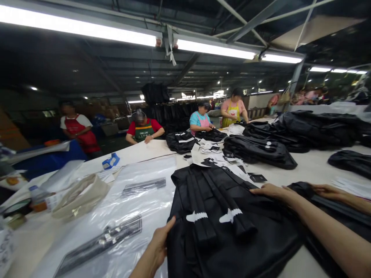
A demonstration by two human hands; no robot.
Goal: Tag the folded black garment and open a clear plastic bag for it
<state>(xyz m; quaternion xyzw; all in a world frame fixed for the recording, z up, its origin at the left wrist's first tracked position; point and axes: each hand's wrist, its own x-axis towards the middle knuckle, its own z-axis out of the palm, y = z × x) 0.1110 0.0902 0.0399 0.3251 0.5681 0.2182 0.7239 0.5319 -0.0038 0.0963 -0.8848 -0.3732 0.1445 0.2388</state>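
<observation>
A folded black garment with two white tags lies on the table in front of me. My left hand holds its left edge, thumb on top and fingers hidden below the cloth. My right hand lies flat on the garment's far right part with the fingers stretched out. Another person's hand reaches in from the right and rests on a second black garment beside mine.
Clear plastic bags cover the table to my left, next to a beige cloth bag and a bottle. Stacks of black garments and loose paper tags lie further back. Several people in aprons work at the far side.
</observation>
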